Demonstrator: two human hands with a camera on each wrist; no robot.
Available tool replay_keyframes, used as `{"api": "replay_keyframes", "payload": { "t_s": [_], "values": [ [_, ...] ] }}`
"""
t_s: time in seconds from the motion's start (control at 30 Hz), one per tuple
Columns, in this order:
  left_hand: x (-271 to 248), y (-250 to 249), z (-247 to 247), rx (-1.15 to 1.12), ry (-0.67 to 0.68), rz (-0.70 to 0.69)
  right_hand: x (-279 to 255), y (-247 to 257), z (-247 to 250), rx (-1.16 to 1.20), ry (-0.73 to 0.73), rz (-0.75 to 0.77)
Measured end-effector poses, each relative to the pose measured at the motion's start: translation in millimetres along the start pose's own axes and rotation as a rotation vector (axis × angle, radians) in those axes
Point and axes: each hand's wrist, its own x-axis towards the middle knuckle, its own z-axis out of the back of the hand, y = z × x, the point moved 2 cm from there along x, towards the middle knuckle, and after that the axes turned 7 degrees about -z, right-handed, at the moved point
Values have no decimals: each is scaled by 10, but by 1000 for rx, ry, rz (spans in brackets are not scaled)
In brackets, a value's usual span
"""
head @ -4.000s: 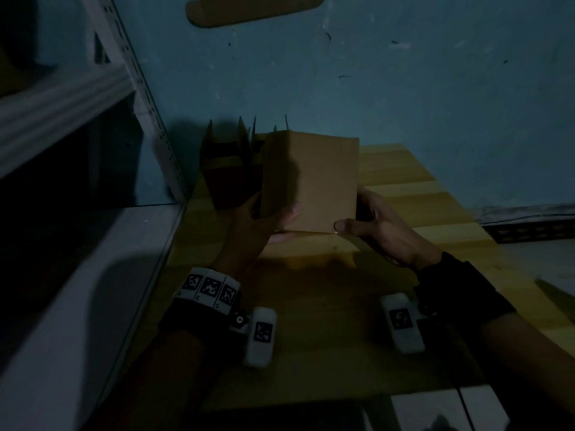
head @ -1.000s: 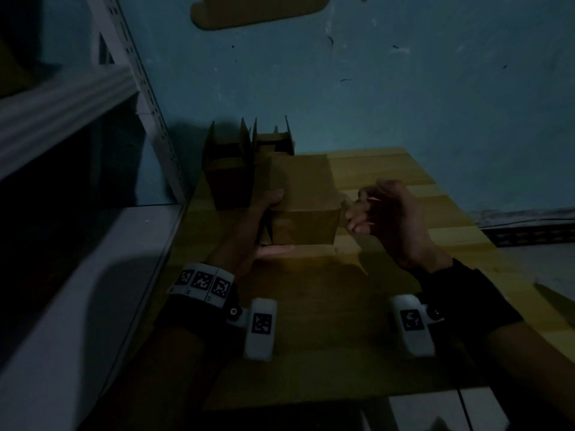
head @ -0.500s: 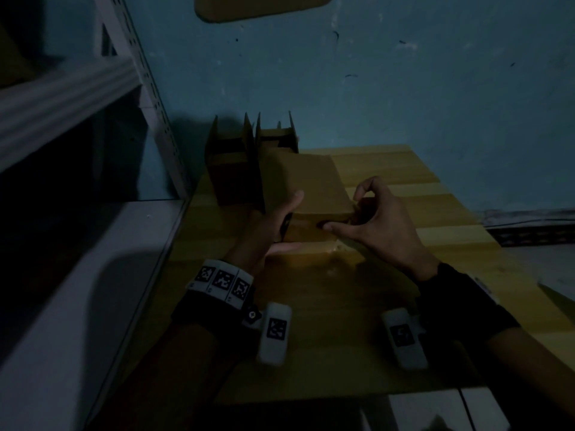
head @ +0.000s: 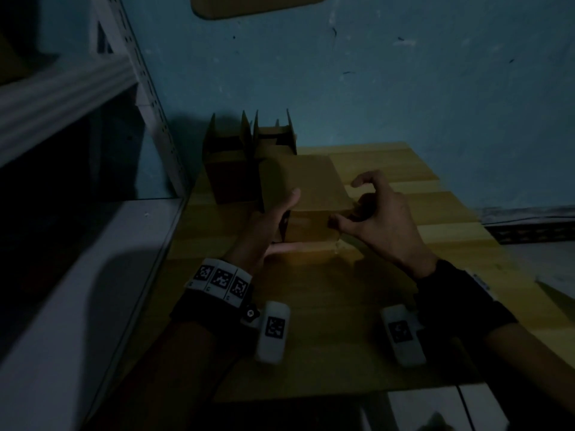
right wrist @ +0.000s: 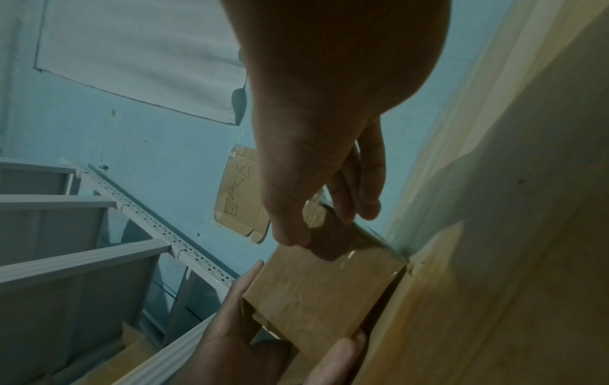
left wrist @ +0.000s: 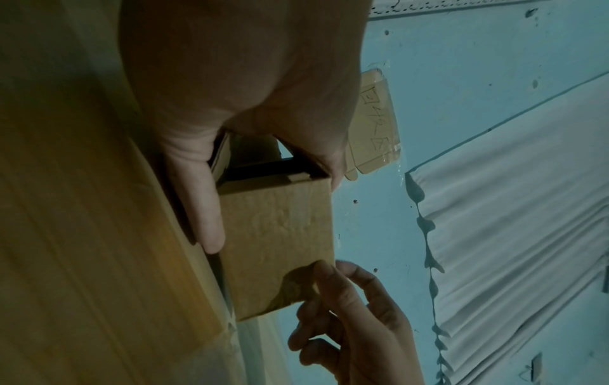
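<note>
A small brown cardboard box (head: 311,188) lies on its side on the wooden table (head: 326,337), its open end turned left. My left hand (head: 280,219) grips that end, thumb (left wrist: 207,221) on one face and fingers on the opposite one. My right hand (head: 348,209) pinches the box's near right corner, thumb (right wrist: 290,231) on one face and curled fingers (right wrist: 359,205) on the side. The right wrist view shows a glint of clear tape (right wrist: 349,254) on the box (right wrist: 323,284) by those fingers.
Two open cardboard boxes (head: 230,175) (head: 275,135) stand with flaps up against the blue wall, just behind the held one. A white metal rack (head: 149,119) and its shelf (head: 77,290) border the table on the left. A cardboard label (head: 255,4) hangs on the wall.
The box, upright four seconds ago, now lies tipped down on its side. My right hand let go a second ago, then came back to the near right corner.
</note>
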Motion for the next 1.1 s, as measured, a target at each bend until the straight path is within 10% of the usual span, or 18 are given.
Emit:
{"api": "replay_keyframes", "payload": {
  "t_s": [1.1],
  "values": [
    [-128,-67,-21,93,94,13,-28,35,-48,-109,65,123]
  ]
}}
